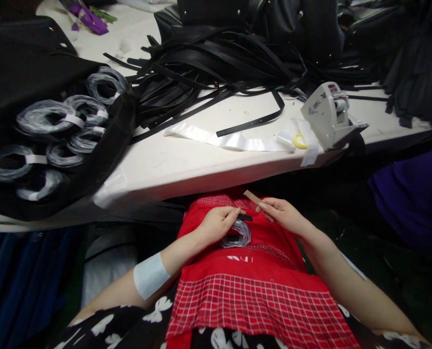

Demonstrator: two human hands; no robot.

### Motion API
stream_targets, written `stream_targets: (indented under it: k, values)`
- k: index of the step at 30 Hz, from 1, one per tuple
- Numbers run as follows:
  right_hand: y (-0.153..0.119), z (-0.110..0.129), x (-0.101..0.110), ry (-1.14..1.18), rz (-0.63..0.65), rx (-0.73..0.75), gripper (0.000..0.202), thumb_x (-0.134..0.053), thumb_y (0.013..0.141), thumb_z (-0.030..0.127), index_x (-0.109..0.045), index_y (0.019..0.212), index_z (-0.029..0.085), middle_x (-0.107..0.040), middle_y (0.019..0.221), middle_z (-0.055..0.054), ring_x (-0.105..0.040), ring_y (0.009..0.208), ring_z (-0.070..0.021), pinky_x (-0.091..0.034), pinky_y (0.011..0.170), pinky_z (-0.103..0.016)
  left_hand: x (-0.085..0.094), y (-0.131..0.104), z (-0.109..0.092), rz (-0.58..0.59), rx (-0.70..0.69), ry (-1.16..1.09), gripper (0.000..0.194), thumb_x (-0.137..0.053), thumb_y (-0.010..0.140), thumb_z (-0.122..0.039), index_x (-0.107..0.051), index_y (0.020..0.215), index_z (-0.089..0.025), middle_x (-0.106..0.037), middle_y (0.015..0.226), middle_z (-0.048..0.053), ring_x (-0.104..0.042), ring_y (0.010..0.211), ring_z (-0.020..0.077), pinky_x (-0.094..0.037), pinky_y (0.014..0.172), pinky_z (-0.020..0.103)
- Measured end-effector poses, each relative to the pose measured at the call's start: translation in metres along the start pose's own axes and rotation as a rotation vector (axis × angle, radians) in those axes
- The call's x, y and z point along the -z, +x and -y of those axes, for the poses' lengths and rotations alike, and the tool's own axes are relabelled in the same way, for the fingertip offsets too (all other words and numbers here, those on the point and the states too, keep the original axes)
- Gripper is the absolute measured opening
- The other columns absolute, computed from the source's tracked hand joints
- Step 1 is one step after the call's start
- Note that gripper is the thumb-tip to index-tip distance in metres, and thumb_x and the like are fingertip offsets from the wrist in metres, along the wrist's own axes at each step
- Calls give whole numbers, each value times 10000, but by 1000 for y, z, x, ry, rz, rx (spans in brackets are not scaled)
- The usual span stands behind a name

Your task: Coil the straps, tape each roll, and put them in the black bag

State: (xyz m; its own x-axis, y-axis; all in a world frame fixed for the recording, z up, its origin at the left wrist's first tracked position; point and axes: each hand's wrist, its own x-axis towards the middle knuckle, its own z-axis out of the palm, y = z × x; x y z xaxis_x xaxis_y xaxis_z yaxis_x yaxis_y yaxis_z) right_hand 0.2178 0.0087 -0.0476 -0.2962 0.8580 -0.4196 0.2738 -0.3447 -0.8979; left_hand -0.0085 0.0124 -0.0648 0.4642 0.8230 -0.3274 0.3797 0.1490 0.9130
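Note:
Over the red apron point(285, 278) on the lap, my left hand point(221, 223) is closed on a coil of clear tubing point(242, 234), with a short black strip point(245, 218) sticking out at its fingertips. To its right, my right hand point(278, 213) pinches a small flat tan strip point(252, 197) that points up and left. The two hands are a short way apart, and the strip does not touch the coil. Part of the coil is hidden behind my left fingers.
Beyond the lap is a white table edge point(187, 182). Several banded coils point(43, 118) lie in a black bag at the left. Black straps point(216, 58) pile at the back. A tape dispenser point(327, 116), yellow ring point(299, 141) and white ribbon point(234, 141) lie near the edge.

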Motion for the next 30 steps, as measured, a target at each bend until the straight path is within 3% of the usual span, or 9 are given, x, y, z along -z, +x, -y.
stream_targets:
  k: [2, 5, 7, 10, 12, 15, 20, 24, 30]
  values:
    - [-14, 13, -4, -56, -69, 30, 424, -543, 871, 589, -669, 818, 188, -407, 485, 56, -330, 446, -102, -236, 452, -252, 1, -8, 4, -75, 113, -108, 451, -437, 927, -475, -727, 1048, -152, -742, 860, 52, -653, 726, 179, -496, 651, 258]
    - [-32, 29, -19, -109, 100, 23, 399, -513, 907, 521, -699, 774, 194, -462, 498, 27, -359, 442, -109, -247, 441, -260, 15, -10, 5, -306, 241, -192, 492, -416, 937, -501, -697, 1119, -140, -733, 783, 52, -639, 630, 172, -488, 545, 256]
    - [-32, 32, -34, -137, 155, -14, 382, -538, 887, 497, -703, 734, 189, -510, 501, 12, -394, 432, -110, -252, 423, -255, 30, -4, 1, -509, 155, -133, 471, -421, 947, -486, -695, 1126, -149, -745, 841, 61, -670, 729, 184, -523, 633, 268]
    - [-13, 28, -54, -53, 48, -84, 384, -559, 841, 530, -671, 716, 185, -455, 409, 42, -366, 363, -100, -240, 384, -237, 46, 8, -14, -698, -141, 37, 384, -452, 959, -420, -715, 1085, -169, -744, 1017, 71, -672, 950, 194, -513, 859, 290]
    - [7, 27, -60, 62, -10, -92, 421, -551, 817, 581, -644, 710, 184, -386, 351, 75, -330, 324, -90, -268, 376, -226, 47, 15, -25, -736, -321, 169, 328, -469, 963, -363, -723, 1055, -176, -743, 1011, 69, -672, 944, 182, -502, 879, 285]
    - [29, 33, -63, 193, -43, -55, 480, -578, 760, 650, -615, 676, 179, -368, 318, 89, -327, 311, -80, -338, 391, -223, 38, 22, -37, -764, -522, 397, 272, -500, 951, -283, -714, 1066, -162, -732, 888, 69, -666, 816, 162, -511, 773, 260]
    - [35, 46, -73, 635, -103, -55, 449, -711, 714, 582, -501, 625, 195, -425, 414, 89, -287, 325, -34, -260, 336, -169, 21, 25, -43, -767, -726, 599, 263, -528, 932, -233, -677, 1129, -141, -699, 839, 62, -637, 720, 143, -504, 696, 244]
    - [35, 41, -82, 993, -22, -129, 335, -797, 709, 422, -561, 747, 187, -496, 558, 85, -282, 361, -7, -343, 367, -137, 18, 26, -41, -766, -693, 594, 257, -502, 946, -226, -677, 1124, -165, -679, 811, 40, -620, 694, 128, -493, 671, 234]
    - [42, 28, -88, 1111, -59, -108, 276, -791, 753, 387, -601, 788, 189, -506, 569, 82, -345, 364, -17, -455, 424, -158, 17, 28, -34, -715, -503, 610, 281, -469, 967, -304, -690, 1112, -208, -652, 841, 38, -627, 736, 132, -496, 689, 231]
